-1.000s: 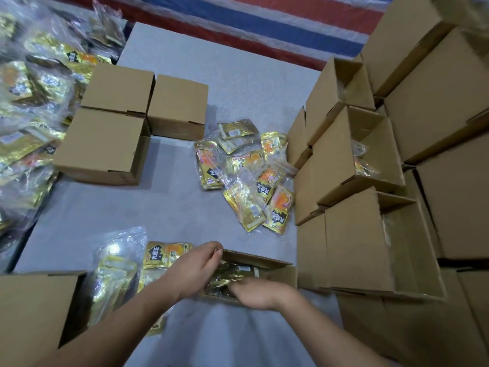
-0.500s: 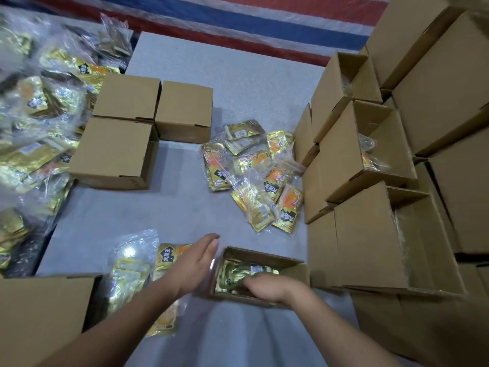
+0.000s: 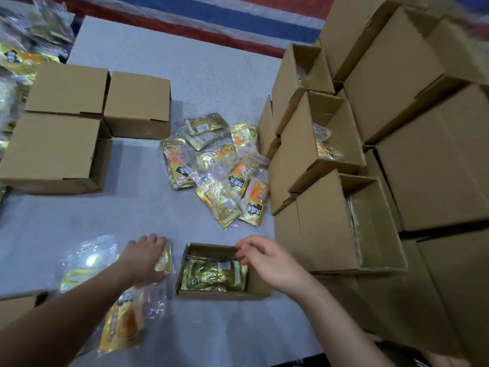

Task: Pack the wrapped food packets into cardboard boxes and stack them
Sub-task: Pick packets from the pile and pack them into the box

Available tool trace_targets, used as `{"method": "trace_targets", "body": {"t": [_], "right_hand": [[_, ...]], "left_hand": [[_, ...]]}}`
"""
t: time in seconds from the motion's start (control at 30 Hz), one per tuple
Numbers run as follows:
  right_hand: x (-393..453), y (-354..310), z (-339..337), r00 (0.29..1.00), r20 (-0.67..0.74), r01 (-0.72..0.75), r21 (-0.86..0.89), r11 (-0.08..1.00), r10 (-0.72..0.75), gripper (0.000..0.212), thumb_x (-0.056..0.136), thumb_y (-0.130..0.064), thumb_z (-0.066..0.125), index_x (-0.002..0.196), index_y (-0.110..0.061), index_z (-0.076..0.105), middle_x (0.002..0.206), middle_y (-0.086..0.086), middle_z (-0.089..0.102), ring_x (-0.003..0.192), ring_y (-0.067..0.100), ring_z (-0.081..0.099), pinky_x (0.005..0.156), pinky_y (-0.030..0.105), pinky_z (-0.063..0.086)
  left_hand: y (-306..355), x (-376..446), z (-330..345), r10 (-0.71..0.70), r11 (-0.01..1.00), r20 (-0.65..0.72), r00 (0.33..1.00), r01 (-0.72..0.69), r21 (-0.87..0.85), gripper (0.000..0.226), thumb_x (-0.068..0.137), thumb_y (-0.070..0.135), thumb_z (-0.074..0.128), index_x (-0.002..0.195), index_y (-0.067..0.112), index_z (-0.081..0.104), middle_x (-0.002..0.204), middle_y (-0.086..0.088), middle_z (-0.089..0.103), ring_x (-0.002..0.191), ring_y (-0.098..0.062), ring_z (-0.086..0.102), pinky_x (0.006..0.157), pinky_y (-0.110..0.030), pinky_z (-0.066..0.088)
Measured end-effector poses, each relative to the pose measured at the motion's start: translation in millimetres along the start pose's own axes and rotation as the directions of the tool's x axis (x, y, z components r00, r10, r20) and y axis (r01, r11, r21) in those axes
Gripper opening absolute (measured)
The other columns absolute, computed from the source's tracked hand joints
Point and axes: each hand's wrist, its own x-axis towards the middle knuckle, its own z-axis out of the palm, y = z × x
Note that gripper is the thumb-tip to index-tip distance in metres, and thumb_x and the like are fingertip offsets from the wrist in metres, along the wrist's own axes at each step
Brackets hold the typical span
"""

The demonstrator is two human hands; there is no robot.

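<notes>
Gold-and-orange packets [image 3: 215, 170], brown boxes [image 3: 137, 102], grey table [image 3: 185, 75].

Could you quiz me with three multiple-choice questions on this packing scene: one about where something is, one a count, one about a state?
1. Where is the left hand?
A. On packets left of the open box
B. Inside the open box
C. On the box stack

2. How many closed boxes sit at the far left of the grey mat?
A. One
B. Three
C. Six

3. The open box by the right hand is:
A. Sealed
B. Empty
C. Holding gold packets

Answers: 1 A, its fingers rest on a packet. 2 B, three are visible. 3 C, foil shows inside.
</notes>
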Motion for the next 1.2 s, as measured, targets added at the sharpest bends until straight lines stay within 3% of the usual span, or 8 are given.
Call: {"method": "trace_targets", "body": {"t": [0.13, 0.3, 0.5, 0.63, 0.73, 0.93, 1.03, 1.2], "right_hand": [[0.8, -2.6, 0.4, 0.999, -0.049, 0.029, 0.134, 0.991, -0.022, 0.023, 0.102, -0.022, 0.048, 0.093, -0.033, 0.067, 0.092, -0.005, 0.072, 0.082, 0.005, 0.069, 0.074, 0.018, 0.052], [0.9, -17.9, 0.2, 0.992, -0.12, 0.078, 0.357, 0.931, -0.038, 0.027, 0.102, -0.012, 0.045, 0.092, -0.018, 0.07, 0.086, 0.002, 0.073, 0.076, 0.011, 0.069, 0.068, 0.017, 0.051], [0.5, -70.1, 17.1, 0.978, -0.056, 0.204, 0.441, 0.874, -0.2, 0.045, 0.093, -0.055, 0.053, 0.136, -0.045, 0.044, 0.117, -0.039, 0.053, 0.108, -0.017, 0.053, 0.102, 0.022, 0.042], [4.4, -113.9, 27.3, 0.96, -0.053, 0.255, 0.577, 0.775, -0.276, 0.062, 0.075, -0.073, 0.041, 0.132, -0.047, 0.045, 0.137, -0.021, 0.052, 0.131, 0.002, 0.048, 0.116, 0.037, 0.035], [2.5, -124.7, 14.6, 0.965, -0.075, 0.22, 0.756, 0.616, -0.253, 0.066, 0.083, -0.064, 0.041, 0.135, -0.027, 0.056, 0.138, 0.001, 0.061, 0.126, 0.01, 0.057, 0.098, 0.029, 0.05], [-6.3, -99.6, -25.0, 0.972, -0.044, 0.157, 0.853, 0.497, -0.231, 0.068, 0.082, -0.041, 0.059, 0.141, -0.007, 0.051, 0.141, 0.017, 0.056, 0.13, 0.026, 0.054, 0.113, 0.043, 0.038], [-13.8, -77.9, -37.2, 0.988, -0.103, 0.151, 0.731, 0.666, -0.111, 0.071, 0.072, -0.041, 0.069, 0.129, 0.0, 0.059, 0.12, 0.019, 0.066, 0.11, 0.029, 0.062, 0.101, 0.046, 0.047], [-24.3, -36.9, -35.8, 0.992, 0.071, 0.083, 0.212, 0.974, -0.1, 0.024, 0.079, -0.036, 0.081, 0.096, -0.031, 0.064, 0.093, -0.018, 0.07, 0.064, -0.022, 0.058, 0.061, -0.001, 0.042]], "left_hand": [[-14.2, -7.7, -3.7, -0.159, 0.929, -0.024, 0.987, 0.141, -0.341, 0.073, 0.073, 0.056, 0.072, 0.127, 0.014, 0.044, 0.12, -0.007, 0.053, 0.109, -0.026, 0.056, 0.088, -0.034, 0.044], [-40.7, -33.4, -58.8, -0.495, 0.496, -0.033, 0.868, 0.252, -0.831, 0.069, 0.074, 0.049, 0.076, 0.123, 0.007, 0.052, 0.092, -0.005, 0.063, 0.078, -0.024, 0.06, 0.069, -0.034, 0.045], [-9.2, -67.6, -189.8, -0.577, 0.242, -0.232, 0.783, -0.108, -0.964, 0.069, 0.064, 0.067, 0.063, 0.117, 0.024, 0.053, 0.094, -0.002, 0.066, 0.082, -0.027, 0.066, 0.077, -0.046, 0.057], [69.2, -73.4, -241.5, -0.481, 0.259, -0.439, 0.759, -0.355, -0.898, 0.034, 0.086, 0.044, 0.069, 0.111, 0.03, 0.052, 0.098, 0.02, 0.06, 0.08, 0.019, 0.057, 0.068, -0.005, 0.043], [113.9, -75.4, -254.1, -0.424, 0.095, -0.405, 0.81, -0.405, -0.909, 0.019, 0.095, 0.043, 0.058, 0.11, 0.03, 0.059, 0.108, 0.013, 0.065, 0.095, 0.009, 0.06, 0.083, -0.016, 0.047], [133.5, -72.0, -251.3, -0.172, 0.467, -0.572, 0.802, -0.445, -0.764, 0.055, 0.097, 0.051, 0.022, 0.128, 0.027, 0.062, 0.14, 0.003, 0.052, 0.134, -0.002, 0.04, 0.116, -0.018, 0.023], [116.9, -70.1, -235.8, -0.101, 0.307, -0.464, 0.88, -0.417, -0.856, 0.072, 0.09, 0.069, 0.016, 0.125, 0.029, 0.064, 0.125, 0.018, 0.059, 0.114, 0.02, 0.048, 0.097, -0.003, 0.03], [71.4, -63.3, -154.5, -0.052, 0.525, -0.267, 0.962, -0.201, -0.827, 0.042, 0.101, 0.045, 0.043, 0.135, 0.024, 0.055, 0.133, 0.011, 0.056, 0.12, -0.003, 0.05, 0.105, -0.019, 0.038]]}}
